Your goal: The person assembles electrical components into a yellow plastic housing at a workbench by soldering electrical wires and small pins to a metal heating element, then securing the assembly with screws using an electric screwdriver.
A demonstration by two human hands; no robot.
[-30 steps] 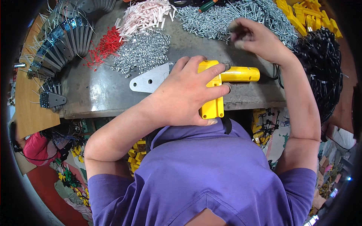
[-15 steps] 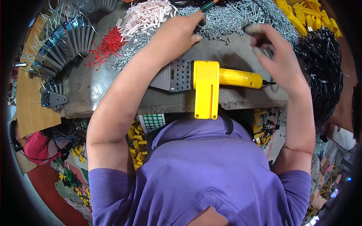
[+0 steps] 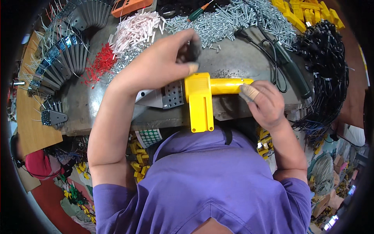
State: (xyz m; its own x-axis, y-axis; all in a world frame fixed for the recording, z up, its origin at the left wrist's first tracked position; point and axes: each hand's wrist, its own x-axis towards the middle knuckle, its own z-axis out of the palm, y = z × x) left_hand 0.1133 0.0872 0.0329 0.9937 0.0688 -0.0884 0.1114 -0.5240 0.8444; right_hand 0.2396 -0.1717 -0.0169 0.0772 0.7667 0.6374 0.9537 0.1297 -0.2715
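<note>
A yellow plastic tool (image 3: pixel 200 103) with a round side handle (image 3: pixel 226 86) lies at the table's front edge. Joined to its left side is a perforated metal bracket (image 3: pixel 173 95) with a grey plate. My right hand (image 3: pixel 267 103) is closed on the handle's right end, thumb and fingertips pressed against it. Just above the bracket and the yellow body hovers my left hand (image 3: pixel 163 62), its fingers curled and blurred in shadow; what they hold, if anything, is hidden.
Behind lie heaps of silver screws (image 3: pixel 222 23), white sleeves (image 3: pixel 136 29) and red pieces (image 3: pixel 102 60). A green-handled screwdriver (image 3: pixel 198 13) rests on the screws. At right are a dark corded power screwdriver (image 3: pixel 290 66) and bundled black cables (image 3: pixel 327 74). Grey metal plates (image 3: pixel 62 58) stand left.
My left hand has drawn back from the screw heap toward the yellow tool. My right hand has come down from near the screws and closed on the handle's end.
</note>
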